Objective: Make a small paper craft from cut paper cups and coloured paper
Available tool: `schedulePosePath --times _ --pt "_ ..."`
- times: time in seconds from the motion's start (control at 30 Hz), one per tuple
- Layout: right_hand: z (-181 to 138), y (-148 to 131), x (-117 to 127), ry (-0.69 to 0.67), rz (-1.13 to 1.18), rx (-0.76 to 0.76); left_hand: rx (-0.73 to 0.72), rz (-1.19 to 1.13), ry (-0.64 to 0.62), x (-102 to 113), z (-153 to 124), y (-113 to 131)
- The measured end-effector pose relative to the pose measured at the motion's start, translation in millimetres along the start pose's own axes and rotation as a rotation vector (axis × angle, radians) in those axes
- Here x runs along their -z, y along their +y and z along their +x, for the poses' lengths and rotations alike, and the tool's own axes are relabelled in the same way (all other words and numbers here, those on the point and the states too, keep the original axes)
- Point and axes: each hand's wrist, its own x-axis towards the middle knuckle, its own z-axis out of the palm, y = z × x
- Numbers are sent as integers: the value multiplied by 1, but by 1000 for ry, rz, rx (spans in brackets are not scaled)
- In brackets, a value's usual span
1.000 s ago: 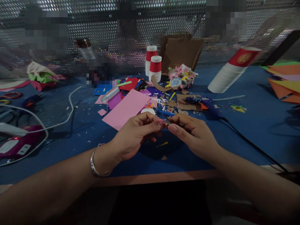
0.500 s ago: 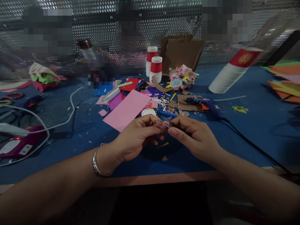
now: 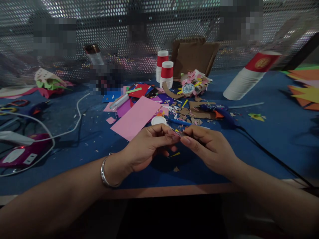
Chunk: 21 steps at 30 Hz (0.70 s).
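Above the front of the table, my left hand [image 3: 152,146] and my right hand [image 3: 210,147] meet at the fingertips. Thumb and fingers of the right pinch a slim pointed metal tool [image 3: 179,133], much of it hidden. Its tip reaches the left fingertips, which are closed in a pinch; a hint of pink shows there, too small to name. Just beyond the hands lie a white round lid [image 3: 159,120] and a blue pen-like stick [image 3: 179,122]. A pink paper sheet [image 3: 136,118] rests beside my left hand.
Paper and cardboard scraps [image 3: 183,111] litter the middle. A blue glue gun [image 3: 223,113] with a black cord lies right. Stacked paper cups [image 3: 245,78] lean at right; more cups [image 3: 166,74] stand behind. At left are a purple device [image 3: 22,151] and white cable [image 3: 79,113].
The metal tool's bright tip has slipped mostly behind the left fingers, and the left thumb has shifted slightly right toward my right hand. The whole view has shifted a little.
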Motion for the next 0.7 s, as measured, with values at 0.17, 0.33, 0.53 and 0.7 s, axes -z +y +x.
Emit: schedulePosePath --times 0.17,0.33,0.53,0.7 --pt "1 0 0 -1 5 -4 -44 17 7 1 1 0" --pt "2 0 0 -19 17 -30 -49 19 6 0 0 1" --pt "0 2 -1 -25 20 -79 -10 1 13 0 1 0" --pt "0 3 -2 -17 27 -82 41 0 25 -1 2 2"
